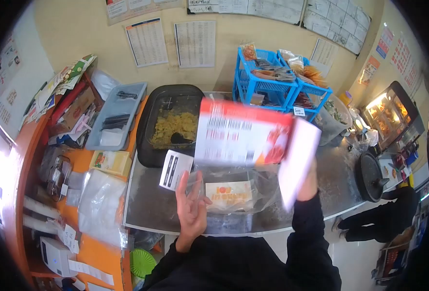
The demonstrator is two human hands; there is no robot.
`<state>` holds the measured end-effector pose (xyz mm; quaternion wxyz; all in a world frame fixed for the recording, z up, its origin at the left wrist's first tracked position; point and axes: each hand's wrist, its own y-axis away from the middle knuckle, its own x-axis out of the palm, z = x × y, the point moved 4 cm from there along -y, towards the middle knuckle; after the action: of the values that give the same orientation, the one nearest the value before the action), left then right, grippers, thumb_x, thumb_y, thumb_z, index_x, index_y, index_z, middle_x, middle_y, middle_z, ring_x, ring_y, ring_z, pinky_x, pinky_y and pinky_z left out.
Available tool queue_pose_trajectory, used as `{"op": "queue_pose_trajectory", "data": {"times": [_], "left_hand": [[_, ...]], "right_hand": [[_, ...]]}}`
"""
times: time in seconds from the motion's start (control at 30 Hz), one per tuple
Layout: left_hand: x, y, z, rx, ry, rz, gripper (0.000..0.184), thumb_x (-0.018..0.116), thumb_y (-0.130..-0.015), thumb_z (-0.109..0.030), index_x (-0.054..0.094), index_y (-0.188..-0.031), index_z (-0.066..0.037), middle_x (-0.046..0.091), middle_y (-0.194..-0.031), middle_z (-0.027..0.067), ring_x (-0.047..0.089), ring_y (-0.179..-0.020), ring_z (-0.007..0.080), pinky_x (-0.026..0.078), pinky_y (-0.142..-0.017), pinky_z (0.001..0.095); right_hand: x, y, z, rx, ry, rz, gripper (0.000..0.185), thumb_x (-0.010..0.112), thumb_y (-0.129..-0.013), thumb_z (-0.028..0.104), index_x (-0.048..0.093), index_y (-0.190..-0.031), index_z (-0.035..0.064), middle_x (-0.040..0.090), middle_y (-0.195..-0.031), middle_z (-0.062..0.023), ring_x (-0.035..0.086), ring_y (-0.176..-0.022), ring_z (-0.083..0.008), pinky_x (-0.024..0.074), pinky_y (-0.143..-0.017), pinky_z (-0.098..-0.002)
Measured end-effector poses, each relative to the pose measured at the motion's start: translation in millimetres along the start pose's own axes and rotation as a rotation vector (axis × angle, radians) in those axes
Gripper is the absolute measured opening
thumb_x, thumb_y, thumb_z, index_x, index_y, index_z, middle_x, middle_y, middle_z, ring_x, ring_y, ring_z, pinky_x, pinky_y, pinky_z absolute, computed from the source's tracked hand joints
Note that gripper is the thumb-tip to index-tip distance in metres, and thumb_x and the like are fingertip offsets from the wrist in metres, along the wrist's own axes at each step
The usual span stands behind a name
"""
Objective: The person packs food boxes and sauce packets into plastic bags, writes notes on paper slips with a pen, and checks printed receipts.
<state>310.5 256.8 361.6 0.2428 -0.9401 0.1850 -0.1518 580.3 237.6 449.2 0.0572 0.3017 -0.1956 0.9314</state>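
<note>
A red and white printed box [243, 133], blurred by motion, is held up over the counter. My right hand [309, 182] grips it from behind its pale side panel, which hides most of the fingers. My left hand [193, 206] is raised at the counter's front with its fingers apart. Its fingertips are close to a white card with black print [176, 169]; whether they touch it I cannot tell. Below the box lies a clear plastic bag [265, 191] around a white packet with orange lettering [230, 195].
A black tray [144, 140] with yellow food and a dark spoon stands behind the card. Blue stacked baskets [267, 87] hold packets at the back. At left are a grey-blue bin [98, 138] and plastic bags [100, 208]; at right, a stone mortar [367, 177] and a person [393, 213].
</note>
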Motion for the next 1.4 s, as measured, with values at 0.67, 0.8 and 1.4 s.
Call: {"op": "queue_pose_trajectory", "data": {"times": [0.67, 0.8, 1.4], "left_hand": [[6, 4, -8, -0.009, -0.053, 0.358, 0.084, 0.043, -0.067, 0.007, 0.017, -0.147, 0.007, 0.021, -0.152, 0.0229, 0.032, -0.139, 0.0374, 0.05, -0.071, 0.0261], [0, 5, -9, -0.036, 0.018, 0.335, 0.085, 0.046, -0.07, 0.007, 0.011, -0.148, 0.007, 0.02, -0.154, 0.0211, 0.027, -0.142, 0.0402, 0.049, -0.072, 0.0254], [-14, 15, -28, -0.053, 0.08, 0.212, 0.084, 0.041, -0.068, 0.01, 0.012, -0.147, 0.008, 0.019, -0.154, 0.0229, 0.027, -0.141, 0.0433, 0.051, -0.069, 0.0263]], "right_hand": [[-99, 81, -173, 0.586, 1.857, -0.187, 0.037, 0.069, -0.08, 0.021, 0.058, -0.108, 0.001, 0.061, -0.109, -0.0249, 0.063, -0.097, -0.0413, 0.0512, -0.08, -0.0499], [-63, 97, -163, 0.408, 2.099, -0.038, 0.052, 0.068, -0.08, 0.02, 0.051, -0.125, 0.0021, 0.051, -0.126, -0.0219, 0.047, -0.121, -0.0399, 0.0461, -0.09, -0.0526], [-28, 126, -165, 0.263, 1.812, 0.358, 0.076, 0.076, -0.072, 0.018, 0.042, -0.139, 0.0218, 0.044, -0.132, -0.0187, 0.035, -0.128, -0.0445, 0.0319, -0.099, -0.0639]]}}
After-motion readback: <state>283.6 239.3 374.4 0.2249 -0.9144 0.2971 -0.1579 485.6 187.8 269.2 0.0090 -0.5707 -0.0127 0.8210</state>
